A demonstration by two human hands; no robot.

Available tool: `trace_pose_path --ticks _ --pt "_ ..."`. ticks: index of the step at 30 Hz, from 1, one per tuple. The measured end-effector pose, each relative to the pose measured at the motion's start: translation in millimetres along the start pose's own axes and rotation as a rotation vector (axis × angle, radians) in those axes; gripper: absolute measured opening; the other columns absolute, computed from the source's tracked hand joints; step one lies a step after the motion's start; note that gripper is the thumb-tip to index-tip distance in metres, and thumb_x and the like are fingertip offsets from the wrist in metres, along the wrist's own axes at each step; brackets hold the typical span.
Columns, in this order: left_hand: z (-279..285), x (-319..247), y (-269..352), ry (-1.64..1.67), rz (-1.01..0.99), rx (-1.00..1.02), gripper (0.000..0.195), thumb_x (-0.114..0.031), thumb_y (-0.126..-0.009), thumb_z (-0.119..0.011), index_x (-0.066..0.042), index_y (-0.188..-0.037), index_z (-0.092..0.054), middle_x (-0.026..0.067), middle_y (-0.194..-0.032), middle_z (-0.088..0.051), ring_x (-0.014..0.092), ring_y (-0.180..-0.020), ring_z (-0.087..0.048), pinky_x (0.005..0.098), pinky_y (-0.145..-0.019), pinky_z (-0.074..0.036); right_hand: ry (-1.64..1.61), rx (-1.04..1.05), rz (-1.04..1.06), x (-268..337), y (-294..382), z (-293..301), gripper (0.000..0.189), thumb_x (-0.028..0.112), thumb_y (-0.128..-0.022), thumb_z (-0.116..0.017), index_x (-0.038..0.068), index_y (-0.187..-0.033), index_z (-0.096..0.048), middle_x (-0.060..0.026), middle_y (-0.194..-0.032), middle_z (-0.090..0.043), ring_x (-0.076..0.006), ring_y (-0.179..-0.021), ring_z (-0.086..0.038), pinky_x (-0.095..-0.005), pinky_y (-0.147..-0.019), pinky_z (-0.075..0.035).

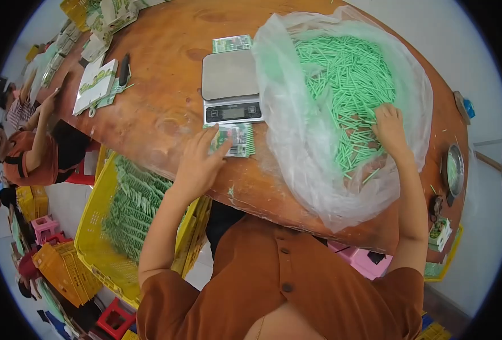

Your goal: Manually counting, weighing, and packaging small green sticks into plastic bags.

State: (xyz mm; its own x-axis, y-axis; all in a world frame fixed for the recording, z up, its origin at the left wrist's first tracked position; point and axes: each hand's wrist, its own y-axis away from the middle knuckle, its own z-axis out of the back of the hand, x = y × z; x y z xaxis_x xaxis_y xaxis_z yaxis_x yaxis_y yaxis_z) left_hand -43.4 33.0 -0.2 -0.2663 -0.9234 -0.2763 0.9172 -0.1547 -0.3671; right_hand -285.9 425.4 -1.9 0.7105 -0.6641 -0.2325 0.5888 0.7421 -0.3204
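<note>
My right hand (389, 127) reaches into a large clear plastic bag (293, 127), its curled fingertips among a heap of short green sticks (349, 76); whether it grips any is hard to tell. My left hand (204, 159) lies with spread fingers at a stack of printed green-and-white packets (240, 140), its fingertips over their left end. A digital kitchen scale (230, 76) with a bare metal plate stands just beyond those packets, left of the bag. Behind the scale lies another stack of packets (232, 43).
White printed cards (95, 87) and a black-handled tool (124, 70) lie at left on the wooden table (166, 85). A yellow crate (106, 255) of green packets stands below the near edge. At right is a round metal dish (454, 170). A co-worker (34, 153) sits far left.
</note>
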Motion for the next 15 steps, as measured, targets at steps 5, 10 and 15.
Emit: trace_pose_path --ticks 5,10,15 --pt "-22 2 14 -0.316 -0.207 0.123 0.037 -0.008 -0.073 -0.051 0.006 -0.107 -0.051 0.0223 -0.110 -0.052 0.036 -0.103 -0.051 0.0422 -0.087 -0.042 0.134 0.484 0.005 29 -19 44 0.023 0.014 -0.064 -0.066 0.007 -0.081 -0.052 -0.0095 -0.065 -0.059 -0.0273 -0.061 -0.061 -0.0399 -0.061 -0.046" --pt "-30 17 23 0.000 -0.201 0.140 0.025 0.001 -0.068 -0.052 0.003 -0.093 -0.053 0.0179 -0.105 -0.054 0.034 -0.101 -0.053 0.0405 -0.086 -0.044 0.435 0.616 0.164 62 -27 -3 0.011 0.013 -0.073 -0.054 0.007 -0.083 -0.053 -0.0077 -0.064 -0.059 -0.0238 -0.058 -0.061 -0.0364 -0.049 -0.045" --pt "-27 20 12 0.222 -0.059 -0.089 0.017 0.009 -0.062 -0.056 0.001 -0.077 -0.053 0.0167 -0.090 -0.057 0.032 -0.091 -0.057 0.0376 -0.076 -0.047 -0.692 0.434 -0.416 37 5 21 0.028 0.019 -0.083 -0.053 0.002 -0.105 -0.056 -0.0115 -0.092 -0.062 -0.0226 -0.089 -0.059 -0.0359 -0.077 -0.045"
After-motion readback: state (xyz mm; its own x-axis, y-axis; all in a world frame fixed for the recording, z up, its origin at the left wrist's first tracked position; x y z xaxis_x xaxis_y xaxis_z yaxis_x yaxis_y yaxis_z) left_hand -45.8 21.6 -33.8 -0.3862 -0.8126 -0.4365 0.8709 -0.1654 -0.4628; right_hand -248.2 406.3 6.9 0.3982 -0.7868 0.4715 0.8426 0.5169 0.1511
